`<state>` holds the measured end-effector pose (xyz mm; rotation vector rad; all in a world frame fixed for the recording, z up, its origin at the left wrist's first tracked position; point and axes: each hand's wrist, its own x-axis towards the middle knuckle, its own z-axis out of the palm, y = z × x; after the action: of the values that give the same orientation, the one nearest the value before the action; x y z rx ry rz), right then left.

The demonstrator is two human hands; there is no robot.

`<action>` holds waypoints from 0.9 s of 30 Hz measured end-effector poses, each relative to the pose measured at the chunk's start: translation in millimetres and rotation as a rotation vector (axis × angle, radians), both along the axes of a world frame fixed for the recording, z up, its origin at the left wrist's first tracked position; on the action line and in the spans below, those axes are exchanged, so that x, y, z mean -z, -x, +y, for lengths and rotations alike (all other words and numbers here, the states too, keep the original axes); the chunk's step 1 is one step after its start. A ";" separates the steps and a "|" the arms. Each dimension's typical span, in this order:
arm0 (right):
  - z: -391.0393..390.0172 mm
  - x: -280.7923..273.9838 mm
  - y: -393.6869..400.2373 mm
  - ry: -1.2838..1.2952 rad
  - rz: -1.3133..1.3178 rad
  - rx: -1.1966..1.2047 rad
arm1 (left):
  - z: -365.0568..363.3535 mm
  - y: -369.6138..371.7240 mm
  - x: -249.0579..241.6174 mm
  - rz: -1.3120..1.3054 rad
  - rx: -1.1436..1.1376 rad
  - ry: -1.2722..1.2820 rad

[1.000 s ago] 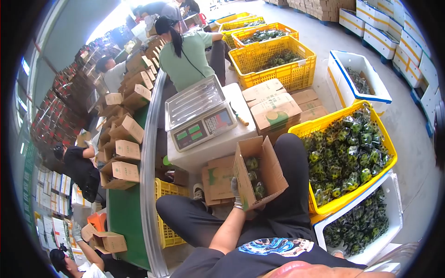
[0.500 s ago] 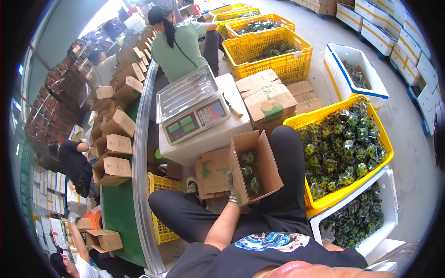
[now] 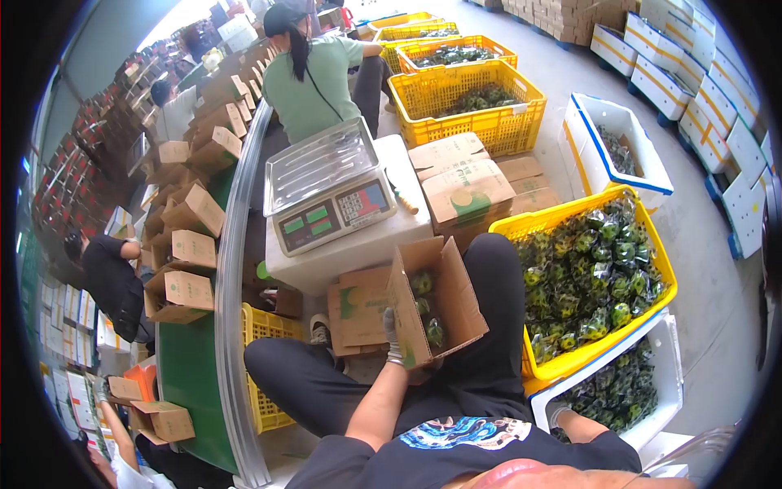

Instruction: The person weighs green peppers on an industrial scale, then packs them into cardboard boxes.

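Produce [image 3: 423,306], dark green and shiny, is lying in an open carton [image 3: 464,310], which is resting beside the person's right thigh, its mouth facing the camera. Taking that carton as the clock's centre, the gloved left hand [image 3: 392,336] is pressing on its outer wall at eight o'clock, fingers lying together along the cardboard; I cannot tell where the thumb is gripping. Toward five o'clock, the gloved right hand [image 3: 559,412] is resting inside a white foam box [image 3: 671,367] holding more dark green pieces; its fingers are hiding there, so I cannot tell whether they are apart or clamped on anything. At three o'clock, a yellow crate [image 3: 533,363] is brimming with green pieces in clear wrap. A digital scale [image 3: 326,167] is sitting toward eleven o'clock on a white block [image 3: 303,273]. Flat cartons [image 3: 362,308] are lying at nine o'clock; farther out that way, a green belt [image 3: 191,352] is bearing open boxes [image 3: 189,292].
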<state>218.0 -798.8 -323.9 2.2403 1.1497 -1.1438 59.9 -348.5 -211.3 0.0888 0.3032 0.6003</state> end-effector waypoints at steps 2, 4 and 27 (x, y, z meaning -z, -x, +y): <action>9.8 0.7 -8.9 -0.004 0.020 0.111 | 0.2 0.4 -5.0 0.077 -0.036 0.015; 17.9 -1.3 -14.9 -0.012 0.037 0.175 | 0.5 3.6 -4.6 0.081 -0.031 0.019; 61.7 -1.9 -46.2 -0.135 0.213 0.429 | 4.3 4.0 6.7 0.041 -0.064 -0.072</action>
<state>264.2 -737.1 -322.0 2.6029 0.8604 -1.5402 56.0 -344.2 -218.0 0.1610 0.3248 0.6732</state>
